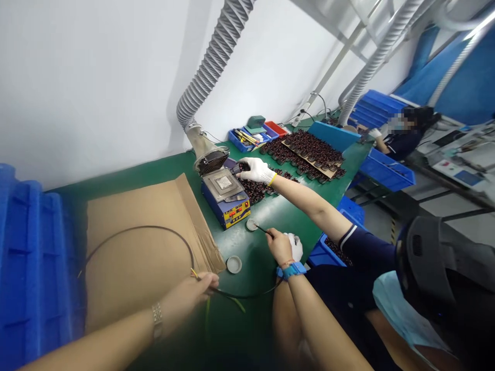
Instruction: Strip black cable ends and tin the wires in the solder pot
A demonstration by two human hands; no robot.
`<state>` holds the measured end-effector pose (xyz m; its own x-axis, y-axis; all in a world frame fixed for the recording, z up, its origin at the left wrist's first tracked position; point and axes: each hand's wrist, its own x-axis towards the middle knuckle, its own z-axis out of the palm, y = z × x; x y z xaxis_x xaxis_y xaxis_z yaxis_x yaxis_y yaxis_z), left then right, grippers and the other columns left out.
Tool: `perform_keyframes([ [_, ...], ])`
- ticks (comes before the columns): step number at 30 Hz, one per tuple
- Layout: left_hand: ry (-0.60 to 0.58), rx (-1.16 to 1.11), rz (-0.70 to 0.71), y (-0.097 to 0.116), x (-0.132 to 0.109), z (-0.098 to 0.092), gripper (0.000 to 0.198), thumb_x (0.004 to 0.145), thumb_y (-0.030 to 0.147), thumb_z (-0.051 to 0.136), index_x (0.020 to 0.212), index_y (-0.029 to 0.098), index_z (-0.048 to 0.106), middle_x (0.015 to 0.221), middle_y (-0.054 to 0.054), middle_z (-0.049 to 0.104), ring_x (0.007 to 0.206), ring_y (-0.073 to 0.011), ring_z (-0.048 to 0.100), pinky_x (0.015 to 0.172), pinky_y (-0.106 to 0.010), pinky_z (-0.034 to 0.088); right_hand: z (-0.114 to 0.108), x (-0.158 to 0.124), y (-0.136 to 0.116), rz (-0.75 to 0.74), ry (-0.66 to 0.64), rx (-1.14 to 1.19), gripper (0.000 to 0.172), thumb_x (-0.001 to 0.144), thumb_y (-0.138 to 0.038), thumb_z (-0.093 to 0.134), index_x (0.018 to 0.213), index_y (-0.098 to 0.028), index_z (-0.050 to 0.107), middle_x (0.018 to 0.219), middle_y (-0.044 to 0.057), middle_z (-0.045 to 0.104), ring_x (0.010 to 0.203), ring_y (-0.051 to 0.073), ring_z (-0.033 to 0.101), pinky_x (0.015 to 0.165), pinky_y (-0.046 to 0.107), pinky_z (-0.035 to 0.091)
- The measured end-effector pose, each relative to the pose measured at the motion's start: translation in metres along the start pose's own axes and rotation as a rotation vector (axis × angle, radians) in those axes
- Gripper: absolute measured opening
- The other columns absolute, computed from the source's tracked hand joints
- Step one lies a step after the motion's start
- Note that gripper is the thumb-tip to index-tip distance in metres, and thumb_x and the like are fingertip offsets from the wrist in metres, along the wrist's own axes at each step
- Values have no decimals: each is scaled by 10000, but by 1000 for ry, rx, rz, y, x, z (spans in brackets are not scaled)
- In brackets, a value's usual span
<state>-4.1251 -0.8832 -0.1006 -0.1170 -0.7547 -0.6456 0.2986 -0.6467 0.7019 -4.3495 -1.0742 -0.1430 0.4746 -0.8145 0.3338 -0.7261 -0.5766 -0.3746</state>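
Note:
A thin black cable (247, 297) hangs in a loop between my hands. My left hand (203, 285) is closed around it above the table, near the cardboard's edge; short yellow and orange wire ends (194, 273) stick up by the fingers. My right hand (279, 246), wearing a blue wrist strap, pinches a thin black length that looks like the cable's end. Its tip reaches into a small white dish (252, 224). A second small round dish (234, 265) sits between my hands. Past them stands a blue and yellow solder pot (235, 214) with a metal top.
A co-worker on the right reaches a gloved hand (254, 171) beside the pot; their other glove (294, 246) is close behind my right hand. Cardboard (135, 257) covers the left of the green table. A ducted hose (216, 62) hangs above. Dark parts (309, 149) are piled farther back.

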Motion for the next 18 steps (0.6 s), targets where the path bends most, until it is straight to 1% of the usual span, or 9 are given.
perform_keyframes([
  [2,-4,-14,-44,-3,4,0,621,592,627,542,926,105,574,1027,-141,567,974,-233,514,857,-310,383,6,0,3,82,28,-18,178,733,-184,478,605,-267,569,397,-47,435,572,146,535,665,294,394],
  [4,-13,-16,-54,-6,7,-1,638,578,642,542,924,107,566,1051,-143,555,988,-230,506,873,-304,376,7,1,2,129,17,-10,211,738,-167,481,560,-253,555,385,-45,409,615,152,549,687,296,392],
  [7,-27,17,-76,-10,11,-4,627,591,650,524,924,121,561,1057,-130,549,987,-221,498,874,-304,374,1,24,-11,122,-42,39,230,782,-178,469,579,-222,567,456,-27,484,704,158,568,697,290,398],
  [9,-34,29,-96,-11,13,-6,626,592,656,517,922,125,557,1046,-125,550,966,-218,501,860,-308,380,-6,61,-24,85,-92,85,160,798,-241,493,684,-182,589,593,-18,568,727,152,567,693,299,417],
  [11,-37,31,-99,-12,14,-8,627,587,662,515,912,127,557,1044,-124,546,958,-216,502,856,-306,378,-15,115,-35,41,-138,132,210,790,-314,523,829,-117,583,754,4,609,718,138,563,680,312,438],
  [14,-27,37,-101,-9,15,-8,609,578,664,519,871,132,559,1026,-118,548,952,-213,508,847,-299,377,-31,195,-38,-13,-203,192,251,732,-291,587,888,-95,602,788,-1,634,706,120,560,675,259,433],
  [16,-23,27,-99,-8,14,-7,566,592,650,520,827,136,558,984,-108,562,925,-204,521,827,-292,382,-43,222,-30,-25,-236,218,227,718,-253,593,866,-82,621,734,-9,641,655,100,559,636,223,428],
  [17,-25,21,-96,-7,13,-6,539,606,639,520,804,139,556,956,-101,570,905,-197,529,814,-289,385,-49,223,-24,-19,-230,222,216,737,-249,569,852,-74,624,703,-8,639,627,93,557,613,216,426],
  [18,-29,17,-91,-7,13,-5,514,622,626,517,787,141,552,932,-93,577,886,-190,535,802,-285,386,-53,216,-18,-6,-204,219,217,766,-255,537,844,-70,621,685,-5,635,606,88,556,596,217,428],
])
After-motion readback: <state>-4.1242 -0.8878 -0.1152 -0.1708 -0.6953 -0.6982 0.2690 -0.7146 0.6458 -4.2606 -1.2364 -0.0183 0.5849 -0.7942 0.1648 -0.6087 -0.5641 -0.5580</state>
